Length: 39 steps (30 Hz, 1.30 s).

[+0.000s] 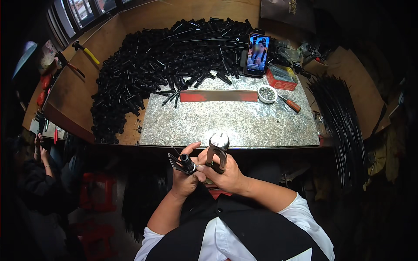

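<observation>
Left hand: The fingers of the left hand [184,185] are closed around a black tubular part [187,162], its open end facing up; thin dark rods [176,165] fan out at its 9 to 11 o'clock side.
Right hand: The palm of the right hand [233,177] grips pincers [216,151], bright rounded head toward 12 o'clock; whether the tool's head is closed cannot be told. The fingertips meet the left hand beside the tubular part.
Work position: The tubular part is in front of the chest, just off the 6 o'clock edge of the table [235,119].
Step in hand: Judged to be close fitting or adjustment at the part's base; fine detail is hidden by the fingers.
Next move: Appears to call for a steady left grip, rods kept spread, and pincers aligned before squeezing.
Strip, 12 o'clock: A red-and-dark strip [219,96] lies flat.
Hardware, 1 to 2 o'clock: A white bowl [266,102] contains small metal pieces; an orange-handled screwdriver [292,105] lies beside it.
Phone, 1 o'clock: A phone [258,55] stands upright, screen lit.
Stock, 11 o'clock: A large pile of black parts [148,65].
Rods, 2 to 3 o'clock: A long black bundle [342,130].
</observation>
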{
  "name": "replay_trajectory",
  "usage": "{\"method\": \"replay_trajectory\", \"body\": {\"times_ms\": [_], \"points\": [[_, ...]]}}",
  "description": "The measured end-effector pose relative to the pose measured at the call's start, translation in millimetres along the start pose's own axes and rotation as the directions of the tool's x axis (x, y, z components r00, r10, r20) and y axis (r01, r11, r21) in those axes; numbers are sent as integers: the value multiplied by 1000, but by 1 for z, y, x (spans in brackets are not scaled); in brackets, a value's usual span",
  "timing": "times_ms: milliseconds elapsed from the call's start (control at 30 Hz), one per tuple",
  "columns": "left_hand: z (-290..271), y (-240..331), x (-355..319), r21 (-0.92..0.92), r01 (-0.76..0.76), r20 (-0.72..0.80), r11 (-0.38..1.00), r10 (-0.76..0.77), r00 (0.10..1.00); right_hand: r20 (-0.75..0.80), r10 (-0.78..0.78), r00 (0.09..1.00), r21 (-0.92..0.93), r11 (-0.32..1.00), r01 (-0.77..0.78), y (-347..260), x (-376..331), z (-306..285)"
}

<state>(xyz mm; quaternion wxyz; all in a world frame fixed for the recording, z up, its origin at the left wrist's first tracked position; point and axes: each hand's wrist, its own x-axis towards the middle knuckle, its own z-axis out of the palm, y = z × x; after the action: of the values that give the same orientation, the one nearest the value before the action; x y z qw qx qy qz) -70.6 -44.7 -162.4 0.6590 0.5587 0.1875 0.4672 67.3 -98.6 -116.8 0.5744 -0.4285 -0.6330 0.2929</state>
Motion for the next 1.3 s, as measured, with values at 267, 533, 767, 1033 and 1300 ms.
{"method": "replay_trajectory", "body": {"times_ms": [267,533,767,1033,1300], "points": [[-5,1,2,116,-157,44,981,153,987,37,-144,989,-169,974,148,7,2,1],[-20,-2,-4,179,77,135,981,-102,986,230,-4,973,-137,990,36,8,7,-5],[-22,7,1,-235,154,169,960,-116,979,303,369,879,57,913,-403,-8,23,-5],[-48,5,4,-229,73,129,971,-44,991,360,310,880,-367,914,-172,-8,-2,-45],[-37,23,8,-8,229,144,973,-226,963,411,153,899,-762,599,246,-33,-10,-52]]}}
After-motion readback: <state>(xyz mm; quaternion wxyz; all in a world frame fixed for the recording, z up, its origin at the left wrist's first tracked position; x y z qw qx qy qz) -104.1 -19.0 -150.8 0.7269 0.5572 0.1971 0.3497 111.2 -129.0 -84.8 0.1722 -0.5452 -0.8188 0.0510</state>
